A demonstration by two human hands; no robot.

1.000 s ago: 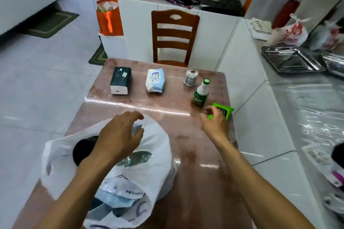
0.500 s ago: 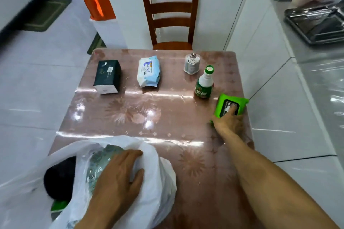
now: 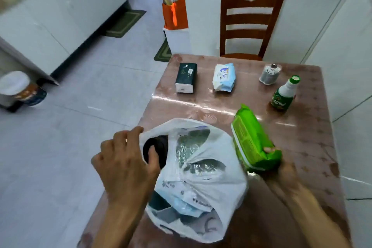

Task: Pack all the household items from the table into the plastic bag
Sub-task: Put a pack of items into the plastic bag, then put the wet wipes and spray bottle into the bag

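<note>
A white plastic bag (image 3: 201, 177) with several items inside lies on the near part of the brown table (image 3: 302, 137). My left hand (image 3: 124, 163) grips the bag's left rim beside a black round item (image 3: 159, 147) in its mouth. My right hand (image 3: 279, 167) holds a green wipes pack (image 3: 251, 141) lifted just right of the bag. Farther back on the table sit a dark green tissue pack (image 3: 186, 77), a blue and white wipes pack (image 3: 223, 77), a clear swab jar (image 3: 269, 74) and a green bottle with a white cap (image 3: 284, 94).
A wooden chair (image 3: 249, 24) stands at the table's far edge. An orange bag (image 3: 175, 10) sits on a white stand to its left. White counter walls run along the right side. Tiled floor with a bucket (image 3: 18, 88) lies to the left.
My right hand has lifted the green wipes pack from the table's right edge and carried it left, next to the bag. My left hand shifted to the bag's left rim.
</note>
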